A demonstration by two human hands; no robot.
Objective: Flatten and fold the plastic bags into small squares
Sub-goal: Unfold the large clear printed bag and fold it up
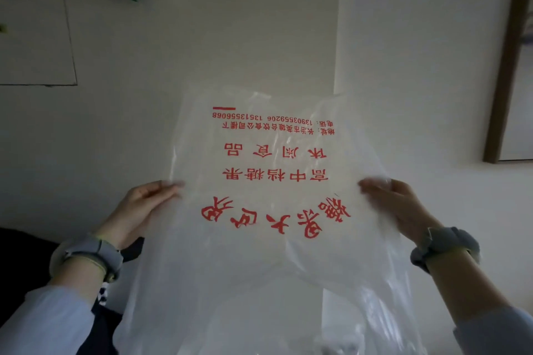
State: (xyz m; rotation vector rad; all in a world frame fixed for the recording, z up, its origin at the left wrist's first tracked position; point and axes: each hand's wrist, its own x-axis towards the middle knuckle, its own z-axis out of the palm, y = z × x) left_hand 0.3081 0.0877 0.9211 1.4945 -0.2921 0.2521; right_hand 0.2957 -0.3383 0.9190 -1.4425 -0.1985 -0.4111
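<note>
Sleeves aside, the bag is being pinched at opposite edges by left hand and right hand, being stretched flat for folding.

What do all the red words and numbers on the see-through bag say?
All print is red, on the plastic bag, held by the left hand and right hand; it appears upside down.
"13903559206 13513556068"
"高中档糖果"
"休闲食品"
Small address line: too small to read surely.
Big brush-style line: too stylised to read.
</note>
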